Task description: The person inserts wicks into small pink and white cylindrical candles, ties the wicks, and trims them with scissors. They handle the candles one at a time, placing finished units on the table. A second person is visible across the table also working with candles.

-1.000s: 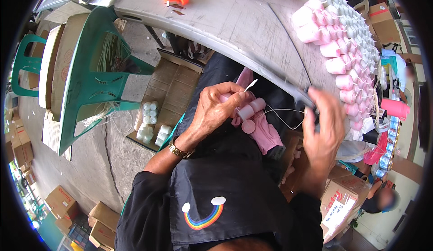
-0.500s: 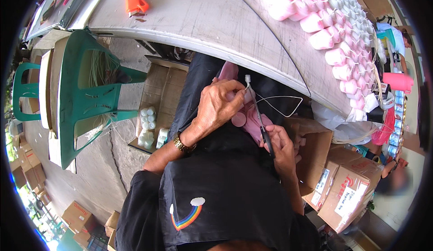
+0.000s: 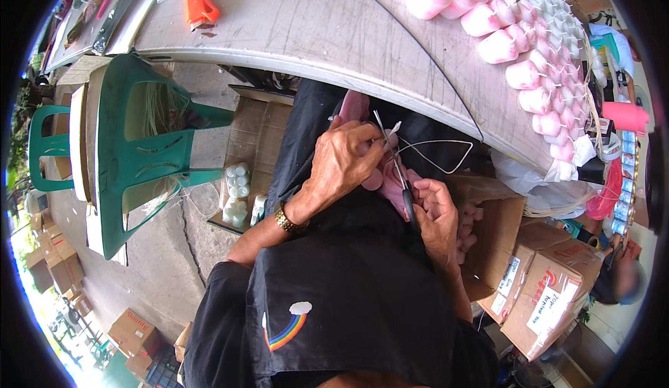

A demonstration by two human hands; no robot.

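My left hand (image 3: 341, 159), with a gold watch (image 3: 284, 219) on the wrist, is closed on a small pink bundle (image 3: 373, 179) above my lap. Its fingers hide part of the bundle. In my right hand (image 3: 437, 222) is a pair of black-handled scissors (image 3: 408, 196), the fingers around the handles. The scissor blades point away from me and stand apart, close to a whitish tied end (image 3: 396, 127) beside the left fingertips. Pink cloth or plastic (image 3: 394, 187) lies under the hands, and a thin white cord loop (image 3: 465, 143) sticks out to the right.
A grey-white table (image 3: 293, 33) edge runs just beyond my hands, bearing rows of pink and white wrapped pieces (image 3: 498, 47) and an orange-handled tool (image 3: 198, 1). Left stands a green plastic chair (image 3: 104, 158) near a shallow cardboard box (image 3: 265, 130). Right are an open carton (image 3: 498, 249) and a taped carton (image 3: 550, 304).
The scissor blades have spread from nearly together to apart. My right hand has shifted slightly, while the left keeps its hold on the pink bundle. The whole view has tilted a little.
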